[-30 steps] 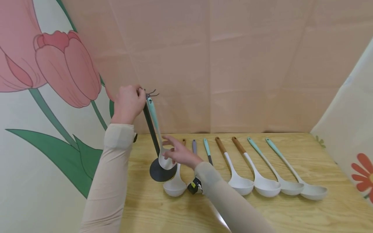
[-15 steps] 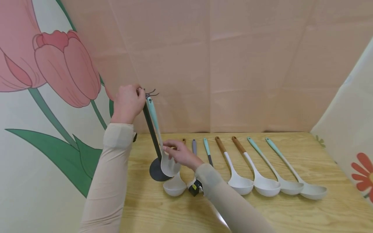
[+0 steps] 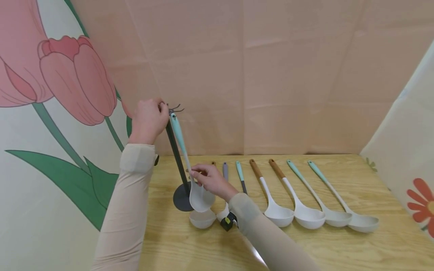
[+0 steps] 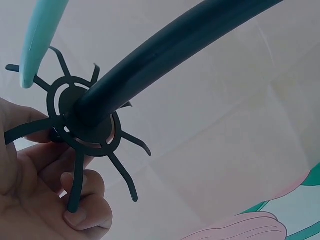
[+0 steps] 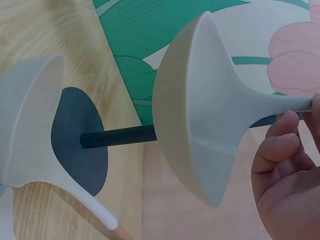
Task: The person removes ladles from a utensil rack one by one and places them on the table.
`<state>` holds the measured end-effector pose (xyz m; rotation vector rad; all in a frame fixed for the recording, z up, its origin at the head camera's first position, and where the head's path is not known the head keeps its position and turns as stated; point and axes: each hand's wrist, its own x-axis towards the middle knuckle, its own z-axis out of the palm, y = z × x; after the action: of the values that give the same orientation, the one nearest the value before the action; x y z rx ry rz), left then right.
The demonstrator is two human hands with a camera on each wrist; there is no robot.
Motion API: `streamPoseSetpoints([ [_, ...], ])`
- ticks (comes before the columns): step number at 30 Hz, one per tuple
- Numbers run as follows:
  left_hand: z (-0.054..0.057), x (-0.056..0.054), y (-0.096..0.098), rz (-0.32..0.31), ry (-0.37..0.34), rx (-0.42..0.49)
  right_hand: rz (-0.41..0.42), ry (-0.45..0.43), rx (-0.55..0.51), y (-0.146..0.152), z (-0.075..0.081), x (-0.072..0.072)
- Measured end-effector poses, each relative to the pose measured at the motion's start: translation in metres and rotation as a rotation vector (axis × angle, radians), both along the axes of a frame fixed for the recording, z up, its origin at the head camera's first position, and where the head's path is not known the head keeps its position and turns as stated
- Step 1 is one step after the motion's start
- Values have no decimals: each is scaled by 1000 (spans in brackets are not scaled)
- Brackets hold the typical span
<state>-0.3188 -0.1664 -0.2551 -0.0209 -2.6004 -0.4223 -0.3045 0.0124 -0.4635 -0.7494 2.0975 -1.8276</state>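
My left hand [image 3: 148, 120] grips the top of a black utensil stand [image 3: 175, 152]; in the left wrist view, the fingers close on its small knob above a ring of curved hooks [image 4: 129, 176]. A white ladle [image 3: 200, 199] with a mint handle [image 3: 178, 131] hangs beside the pole, its handle end at one hook. My right hand [image 3: 214, 180] pinches this ladle's shaft just above the bowl. In the right wrist view, the bowl [image 5: 210, 125] overlaps the pole, and the stand's round base [image 5: 82, 145] sits on the wooden table.
Several ladles lie in a row on the table [image 3: 190, 248], including one brown-handled ladle [image 3: 283, 216] and one mint-handled ladle [image 3: 364, 223]. Another white ladle [image 3: 202, 220] lies close to the stand's base. A pinkish sheet [image 3: 271, 75] hangs behind; a tulip-printed wall [image 3: 78, 82] is at left.
My right hand, its fingers spread by the ladle a second ago, now pinches the shaft. The ladle's bowl has swung right and nearer, away from the pole. The left hand stays put.
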Motion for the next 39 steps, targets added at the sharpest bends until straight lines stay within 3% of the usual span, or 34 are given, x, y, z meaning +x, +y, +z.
streamPoseSetpoints([
  [12, -2, 0, -1, -20, 26, 5, 10, 28, -32, 4, 5, 8],
  [19, -2, -1, -1, -14, 32, 0, 9, 127, -61, 3, 3, 7],
  [39, -4, -2, 0, -15, 36, 17, -6, 142, -60, 7, 6, 9],
])
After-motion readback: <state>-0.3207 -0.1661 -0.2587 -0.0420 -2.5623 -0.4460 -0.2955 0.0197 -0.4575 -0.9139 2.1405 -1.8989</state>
